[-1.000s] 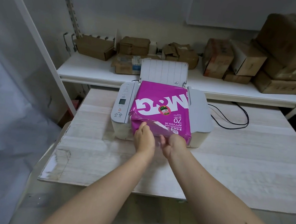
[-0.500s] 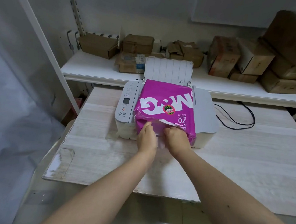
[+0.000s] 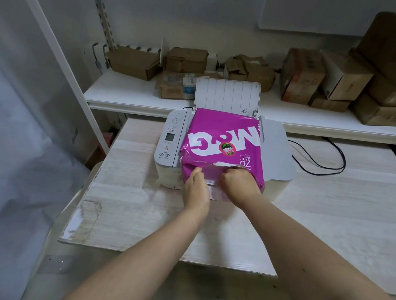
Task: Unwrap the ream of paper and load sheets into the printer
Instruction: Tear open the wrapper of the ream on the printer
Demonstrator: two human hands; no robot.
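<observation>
A ream of paper (image 3: 225,138) in a magenta wrapper with white lettering lies flat on top of the white printer (image 3: 276,158). The printer's rear paper tray (image 3: 227,95) stands upright behind the ream. My left hand (image 3: 196,186) and my right hand (image 3: 240,182) both grip the wrapper at the ream's near end, side by side. The wrapper is torn open between them, and white sheet edges (image 3: 211,180) show in the gap.
The printer sits on a pale wooden table (image 3: 332,212). A black cable (image 3: 323,160) loops to the printer's right. Behind it, a white shelf (image 3: 124,95) carries several cardboard boxes (image 3: 300,75). A slanted white post (image 3: 61,67) stands at the left.
The tear at the ream's near end has widened and white sheets now show between my hands. Both hands stay on the wrapper. The camera has shifted a little.
</observation>
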